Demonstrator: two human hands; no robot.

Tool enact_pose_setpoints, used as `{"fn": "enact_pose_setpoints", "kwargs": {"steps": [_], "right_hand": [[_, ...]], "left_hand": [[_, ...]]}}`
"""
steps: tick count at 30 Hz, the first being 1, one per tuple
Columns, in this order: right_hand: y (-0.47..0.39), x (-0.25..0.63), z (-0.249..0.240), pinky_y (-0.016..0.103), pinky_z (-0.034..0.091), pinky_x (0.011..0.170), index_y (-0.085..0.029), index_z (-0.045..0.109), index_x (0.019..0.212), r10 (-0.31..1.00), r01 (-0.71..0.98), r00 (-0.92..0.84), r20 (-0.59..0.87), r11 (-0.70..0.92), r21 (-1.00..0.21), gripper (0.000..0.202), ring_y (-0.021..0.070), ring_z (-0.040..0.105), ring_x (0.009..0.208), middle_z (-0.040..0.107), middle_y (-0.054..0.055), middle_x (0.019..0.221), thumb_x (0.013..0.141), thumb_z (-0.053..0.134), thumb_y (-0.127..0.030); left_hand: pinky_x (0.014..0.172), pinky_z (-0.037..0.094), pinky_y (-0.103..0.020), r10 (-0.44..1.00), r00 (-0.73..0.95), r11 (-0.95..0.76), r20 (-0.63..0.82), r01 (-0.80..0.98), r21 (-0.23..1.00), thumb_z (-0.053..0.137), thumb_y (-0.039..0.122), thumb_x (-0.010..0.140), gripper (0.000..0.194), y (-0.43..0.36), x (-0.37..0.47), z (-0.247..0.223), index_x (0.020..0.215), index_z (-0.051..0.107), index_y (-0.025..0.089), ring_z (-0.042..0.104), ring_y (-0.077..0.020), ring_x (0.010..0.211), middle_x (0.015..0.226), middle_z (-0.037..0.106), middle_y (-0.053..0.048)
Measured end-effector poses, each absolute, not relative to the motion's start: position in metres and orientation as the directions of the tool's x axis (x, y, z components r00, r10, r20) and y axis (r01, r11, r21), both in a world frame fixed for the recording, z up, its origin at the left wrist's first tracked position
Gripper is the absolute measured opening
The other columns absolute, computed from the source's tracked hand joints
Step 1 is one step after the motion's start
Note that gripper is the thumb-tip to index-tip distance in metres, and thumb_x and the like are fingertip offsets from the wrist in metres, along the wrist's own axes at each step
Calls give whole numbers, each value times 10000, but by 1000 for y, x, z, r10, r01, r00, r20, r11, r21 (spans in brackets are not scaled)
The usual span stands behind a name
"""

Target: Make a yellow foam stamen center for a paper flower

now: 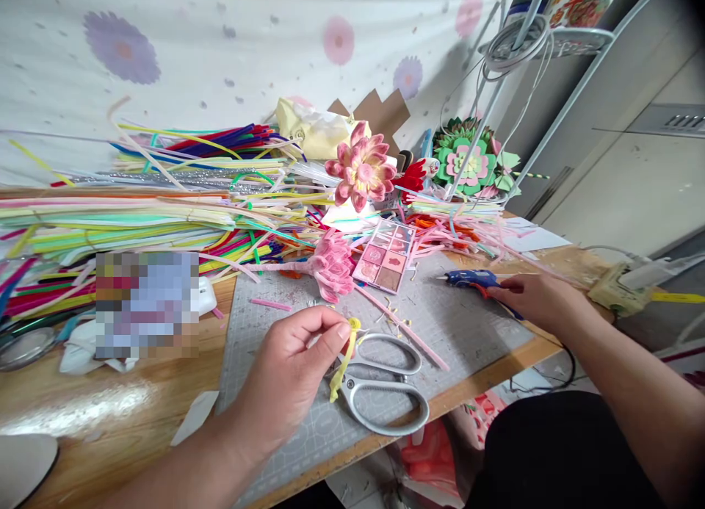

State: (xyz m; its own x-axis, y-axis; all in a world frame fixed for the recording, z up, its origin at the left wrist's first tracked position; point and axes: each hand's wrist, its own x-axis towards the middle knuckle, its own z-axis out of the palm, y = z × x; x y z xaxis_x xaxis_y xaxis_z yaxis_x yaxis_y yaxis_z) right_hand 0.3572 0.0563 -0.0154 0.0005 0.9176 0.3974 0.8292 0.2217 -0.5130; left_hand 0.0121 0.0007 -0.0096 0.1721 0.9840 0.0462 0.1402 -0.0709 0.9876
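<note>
Between the thumb and fingers of my left hand is a short yellow pipe cleaner, curled at its top and hanging down. A pair of scissors with grey loop handles lies just behind and below it on the grey cutting mat. My right hand grips the handle of a blue glue gun with an orange trigger, its nozzle pointing left over the mat. A fuzzy pink flower on a stem lies beyond my left hand, beside a makeup palette.
Bundles of coloured pipe cleaners are heaped along the back left. A pink lotus-like flower stands behind the palette. A power strip sits at the right table edge, near a metal rack. A pink pipe cleaner crosses the mat.
</note>
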Motion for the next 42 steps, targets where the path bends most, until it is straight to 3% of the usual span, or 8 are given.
{"fn": "enact_pose_setpoints", "kwargs": {"steps": [2, 3, 7, 11, 23, 29, 36, 42], "right_hand": [[42, 328, -6, 279, 370, 483, -142, 730, 757, 907, 937, 36, 420, 115, -329, 288, 209, 635, 613, 680, 103, 699, 821, 576, -377], [33, 309, -1, 300, 446, 574, -160, 728, 829, 906, 928, -17, 423, 172, -330, 231, 231, 658, 734, 708, 112, 846, 830, 572, -330], [1, 230, 13, 285, 517, 790, -221, 680, 1044, 852, 533, -445, 275, 499, -683, 241, 176, 654, 927, 696, 64, 1050, 899, 487, -215], [-9, 198, 12, 255, 506, 730, -222, 703, 995, 820, 413, -481, 309, 523, -745, 205, 151, 659, 815, 723, 38, 913, 882, 534, -192], [-6, 192, 11, 224, 430, 579, -169, 670, 776, 855, 579, -368, 365, 518, -629, 100, 118, 595, 618, 671, 4, 688, 781, 584, -119], [-3, 192, 12, 215, 425, 586, -178, 610, 767, 905, 504, -340, 256, 405, -763, 61, 104, 567, 635, 641, -16, 709, 784, 582, -126], [1, 196, 14, 189, 404, 587, -171, 560, 813, 897, 348, -431, 97, 265, -900, 32, 80, 514, 659, 591, -22, 741, 833, 545, -151], [0, 198, 15, 177, 373, 542, -159, 546, 799, 885, 313, -456, 92, 256, -915, 31, 71, 470, 630, 553, -25, 720, 813, 571, -145]], "left_hand": [[563, 394, -240, 979, 194, -102, 62, 203, 974, 518, 304, 863, 217, -1, 14, -7, 701, 592, 180, 485, -120, 594, 621, 558, 23], [555, 391, -240, 976, 208, -117, 68, 236, 965, 518, 298, 858, 217, -2, 15, -5, 693, 592, 179, 481, -120, 586, 614, 551, 24], [554, 395, -245, 962, 260, -179, 87, 354, 918, 507, 272, 841, 206, -6, 18, -2, 677, 591, 181, 488, -128, 588, 610, 550, 23], [587, 409, -262, 950, 299, -217, 92, 421, 881, 488, 275, 844, 207, -6, 18, -4, 703, 608, 183, 516, -147, 623, 638, 573, 9], [569, 380, -232, 938, 347, -109, 11, 263, 959, 467, 347, 880, 261, -5, 19, -2, 721, 597, 187, 467, -126, 621, 643, 527, 26], [608, 410, -234, 945, 327, -63, -13, 220, 974, 594, 254, 787, 60, -6, 21, -5, 768, 608, 199, 517, -128, 666, 699, 584, 31], [593, 406, -228, 954, 298, -129, 35, 299, 945, 580, 235, 789, 63, -7, 21, -5, 749, 621, 209, 520, -118, 640, 674, 588, 43], [575, 422, -223, 947, 291, -239, 139, 343, 908, 582, 208, 781, 63, -8, 21, -5, 745, 632, 202, 547, -119, 632, 679, 608, 35]]}}
